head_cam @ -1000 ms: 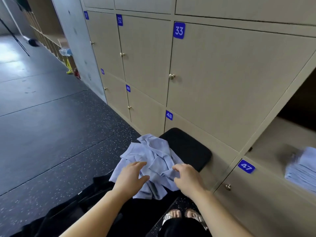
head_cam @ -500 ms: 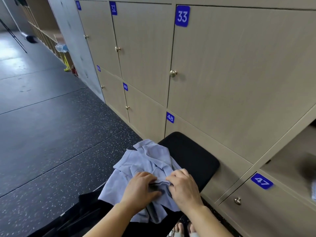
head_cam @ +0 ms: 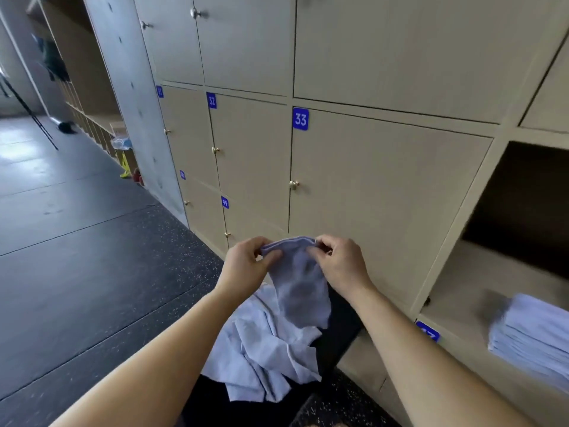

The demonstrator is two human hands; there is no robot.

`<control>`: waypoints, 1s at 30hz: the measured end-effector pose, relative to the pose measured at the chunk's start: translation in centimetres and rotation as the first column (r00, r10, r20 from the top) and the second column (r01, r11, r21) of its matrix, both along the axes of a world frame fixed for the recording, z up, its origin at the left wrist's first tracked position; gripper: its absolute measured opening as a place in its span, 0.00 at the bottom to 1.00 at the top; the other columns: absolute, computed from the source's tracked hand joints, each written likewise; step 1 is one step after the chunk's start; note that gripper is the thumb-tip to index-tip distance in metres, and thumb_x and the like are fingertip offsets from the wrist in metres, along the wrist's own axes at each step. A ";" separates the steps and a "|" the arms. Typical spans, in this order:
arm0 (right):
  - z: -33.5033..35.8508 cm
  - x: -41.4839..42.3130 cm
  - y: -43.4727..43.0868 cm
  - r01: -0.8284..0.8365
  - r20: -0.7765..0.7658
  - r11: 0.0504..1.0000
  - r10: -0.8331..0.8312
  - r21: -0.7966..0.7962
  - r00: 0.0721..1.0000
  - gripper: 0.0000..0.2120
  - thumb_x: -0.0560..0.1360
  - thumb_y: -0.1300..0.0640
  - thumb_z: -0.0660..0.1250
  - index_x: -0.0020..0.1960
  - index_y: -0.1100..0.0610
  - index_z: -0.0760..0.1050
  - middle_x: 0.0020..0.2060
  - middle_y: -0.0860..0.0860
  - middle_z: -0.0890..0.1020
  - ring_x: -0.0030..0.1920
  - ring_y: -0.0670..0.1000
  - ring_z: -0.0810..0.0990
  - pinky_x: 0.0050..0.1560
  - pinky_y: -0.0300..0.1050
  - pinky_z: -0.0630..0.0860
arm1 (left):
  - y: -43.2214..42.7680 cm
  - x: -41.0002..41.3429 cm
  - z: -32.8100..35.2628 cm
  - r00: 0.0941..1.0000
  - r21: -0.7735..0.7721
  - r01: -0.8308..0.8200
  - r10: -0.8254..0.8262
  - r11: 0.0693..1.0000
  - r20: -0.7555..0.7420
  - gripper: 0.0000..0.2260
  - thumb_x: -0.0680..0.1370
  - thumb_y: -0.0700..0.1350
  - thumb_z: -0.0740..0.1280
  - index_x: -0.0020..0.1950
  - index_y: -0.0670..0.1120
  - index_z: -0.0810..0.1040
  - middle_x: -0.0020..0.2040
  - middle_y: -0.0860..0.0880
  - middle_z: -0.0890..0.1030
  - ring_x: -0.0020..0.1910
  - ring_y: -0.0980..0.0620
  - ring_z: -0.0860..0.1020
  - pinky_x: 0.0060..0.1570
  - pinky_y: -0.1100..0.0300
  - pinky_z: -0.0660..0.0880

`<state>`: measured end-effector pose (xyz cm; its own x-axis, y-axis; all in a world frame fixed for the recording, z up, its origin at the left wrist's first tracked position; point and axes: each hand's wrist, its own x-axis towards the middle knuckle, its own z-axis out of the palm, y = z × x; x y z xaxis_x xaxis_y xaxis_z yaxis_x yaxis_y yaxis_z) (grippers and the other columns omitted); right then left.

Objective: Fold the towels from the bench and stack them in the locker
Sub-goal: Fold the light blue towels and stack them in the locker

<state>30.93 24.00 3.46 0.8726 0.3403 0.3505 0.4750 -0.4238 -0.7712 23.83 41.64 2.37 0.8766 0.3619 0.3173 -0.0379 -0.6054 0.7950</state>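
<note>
A light blue towel (head_cam: 300,282) hangs in the air in front of me. My left hand (head_cam: 246,268) pinches its top edge on the left and my right hand (head_cam: 340,265) pinches the same edge on the right. Below it a heap of crumpled light blue towels (head_cam: 264,349) lies on the black bench (head_cam: 341,337). At the right an open locker (head_cam: 462,285) holds a stack of folded towels (head_cam: 532,337) on its floor.
Beige locker doors with blue number plates, such as 33 (head_cam: 300,118), fill the wall ahead. Dark speckled floor (head_cam: 92,288) stretches to the left. A yellow sign and small items (head_cam: 124,167) stand far off by the grey pillar.
Both hands took one towel out of the heap and lifted it up off the bench. The view tilted up, bringing the open locker back into sight.
</note>
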 end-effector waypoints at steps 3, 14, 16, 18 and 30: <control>5.0 -1.1 -1.8 -0.015 -0.068 0.986 0.027 0.169 0.997 0.09 0.73 0.59 0.71 0.34 0.57 0.78 0.27 0.46 0.75 0.32 0.45 0.70 0.36 0.43 0.68 | -1.2 -0.5 4.8 0.995 -0.209 0.060 -0.041 0.976 0.096 0.10 0.74 0.47 0.74 0.39 0.41 0.80 0.31 0.50 0.74 0.32 0.54 0.69 0.36 0.57 0.66; 18.0 -6.9 -9.6 -0.074 -0.070 0.897 0.116 0.435 0.991 0.13 0.75 0.59 0.69 0.47 0.71 0.77 0.37 0.56 0.78 0.38 0.50 0.74 0.38 0.45 0.70 | -8.3 -3.9 18.3 0.920 -0.404 0.354 -0.235 0.844 0.314 0.12 0.75 0.51 0.73 0.46 0.42 0.85 0.47 0.38 0.85 0.45 0.46 0.82 0.54 0.43 0.78; 19.2 -8.2 -10.7 -0.103 -0.077 0.883 0.155 0.458 0.985 0.14 0.76 0.57 0.69 0.49 0.70 0.78 0.38 0.55 0.80 0.38 0.50 0.76 0.36 0.42 0.72 | -9.4 -4.1 19.9 0.907 -0.411 0.381 -0.250 0.828 0.338 0.17 0.70 0.56 0.75 0.46 0.42 0.85 0.48 0.36 0.84 0.44 0.45 0.81 0.49 0.45 0.77; 19.9 -9.4 -11.8 -0.142 -0.106 0.880 0.212 0.454 0.972 0.12 0.75 0.56 0.70 0.50 0.66 0.80 0.40 0.53 0.83 0.38 0.49 0.80 0.35 0.39 0.74 | -10.3 -4.2 21.1 0.900 -0.410 0.397 -0.262 0.821 0.348 0.19 0.67 0.58 0.75 0.45 0.42 0.85 0.48 0.35 0.84 0.43 0.47 0.79 0.47 0.49 0.74; 18.8 -11.5 -15.3 -0.189 -0.239 0.897 0.301 0.400 0.923 0.05 0.71 0.63 0.72 0.47 0.61 0.81 0.41 0.51 0.86 0.42 0.48 0.85 0.37 0.36 0.78 | -12.4 -4.2 23.8 0.928 -0.518 0.352 -0.218 0.779 0.302 0.31 0.66 0.64 0.75 0.49 0.35 0.81 0.44 0.43 0.81 0.44 0.47 0.78 0.48 0.51 0.75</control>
